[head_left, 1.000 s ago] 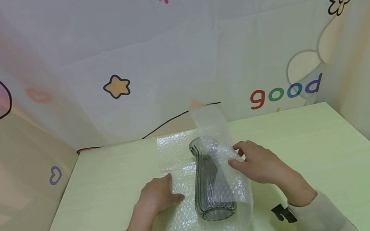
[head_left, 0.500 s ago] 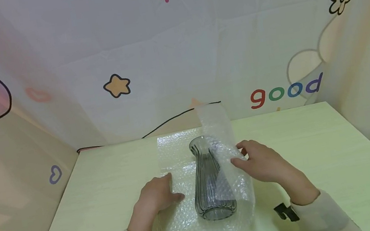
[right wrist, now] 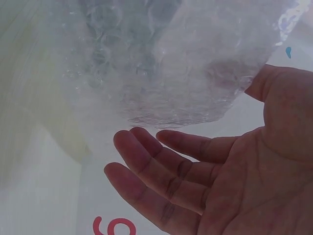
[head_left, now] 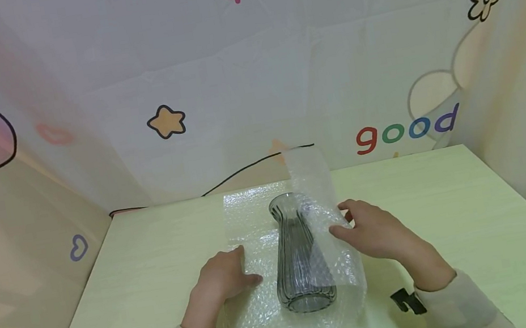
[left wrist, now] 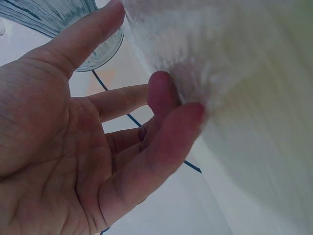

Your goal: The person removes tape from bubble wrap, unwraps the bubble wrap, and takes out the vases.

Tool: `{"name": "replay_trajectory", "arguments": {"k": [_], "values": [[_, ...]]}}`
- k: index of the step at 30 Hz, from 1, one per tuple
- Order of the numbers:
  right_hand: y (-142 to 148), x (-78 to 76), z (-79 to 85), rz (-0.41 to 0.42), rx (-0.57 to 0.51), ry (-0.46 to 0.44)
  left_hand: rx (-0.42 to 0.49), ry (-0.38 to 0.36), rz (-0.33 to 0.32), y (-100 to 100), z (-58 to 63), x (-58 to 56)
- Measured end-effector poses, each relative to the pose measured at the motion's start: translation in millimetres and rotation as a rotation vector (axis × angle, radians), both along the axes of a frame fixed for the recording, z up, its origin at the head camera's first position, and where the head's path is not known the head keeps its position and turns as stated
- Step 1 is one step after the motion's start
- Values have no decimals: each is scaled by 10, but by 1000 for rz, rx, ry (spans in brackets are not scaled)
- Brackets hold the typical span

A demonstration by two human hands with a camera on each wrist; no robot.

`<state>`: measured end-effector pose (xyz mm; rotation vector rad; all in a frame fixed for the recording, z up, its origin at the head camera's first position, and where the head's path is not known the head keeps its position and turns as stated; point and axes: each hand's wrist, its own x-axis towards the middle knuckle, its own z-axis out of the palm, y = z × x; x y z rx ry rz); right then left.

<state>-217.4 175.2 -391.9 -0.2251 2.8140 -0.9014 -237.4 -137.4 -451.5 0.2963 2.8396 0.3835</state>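
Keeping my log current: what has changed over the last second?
The bubble wrap flap has shifted right, uncovering more of the glass vase, and the right hand has moved slightly right with it. No new grip or release shows. The glass vase and left hand stay in place.

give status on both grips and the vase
Left grip resting on bubble wrap. Right grip at the folded-over flap. Gray glass vase lying on the wrap, partly covered by the flap.

glass vase [head_left: 292, 259] on bubble wrap [head_left: 262, 307]; partly covered by it; left fingers [head_left: 240, 252], right fingers [head_left: 342, 233] touching wrap
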Motion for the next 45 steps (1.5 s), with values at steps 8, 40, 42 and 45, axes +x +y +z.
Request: {"name": "replay_trajectory", "arguments": {"k": [8,40,42,45], "values": [[16,-15,0,1,-5,-5,-1,-6,5,3,8,0],[76,-6,-44,78,-23,91,13,-16,12,-10,1,-5],[77,-2,-47,82,-16,96,15,-18,12,-12,-1,-4],[78,2,-52,84,-5,106,19,-17,12,-13,-8,-4]]}}
